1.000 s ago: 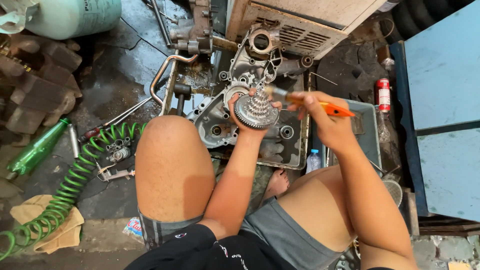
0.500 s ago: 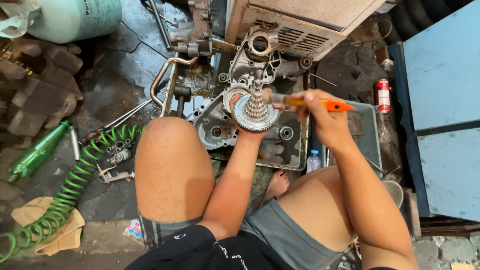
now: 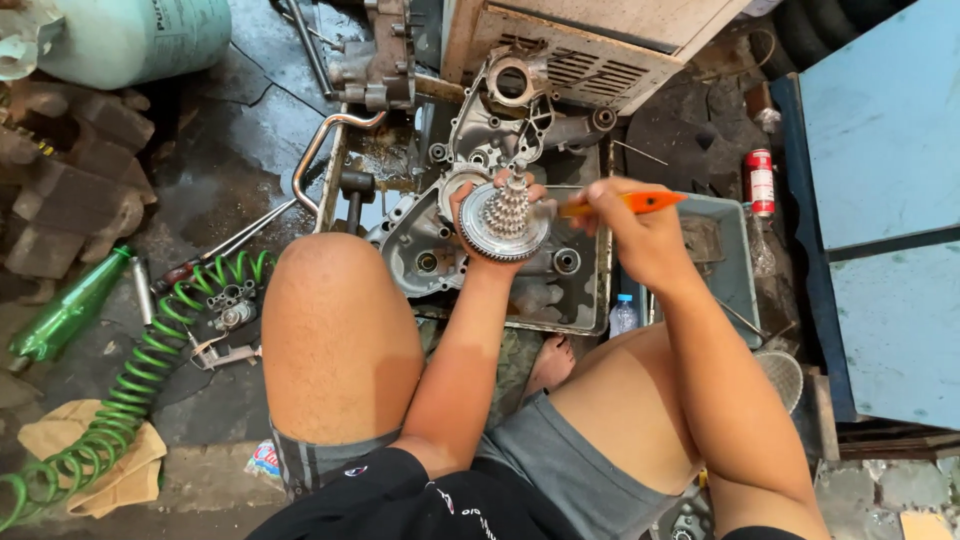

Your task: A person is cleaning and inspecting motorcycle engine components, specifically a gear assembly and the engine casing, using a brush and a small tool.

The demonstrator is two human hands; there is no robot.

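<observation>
The left hand (image 3: 478, 215) is gripping the gear cluster (image 3: 505, 222) while the right hand (image 3: 630, 235) — clamped on an orange-handled tool (image 3: 625, 203) — is working it, engine case (image 3: 470, 250) lying open below.

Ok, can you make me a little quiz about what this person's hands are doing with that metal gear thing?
1. True or false: the left hand holds the round silver metal gear cluster from underneath.
2. What does the right hand grip? A) a green glass bottle B) a thin orange-handled tool C) a red spray can
3. Fill in: the coiled hose lying on the floor by the left knee is ____ in colour.

Key: 1 true; 2 B; 3 green.
</observation>
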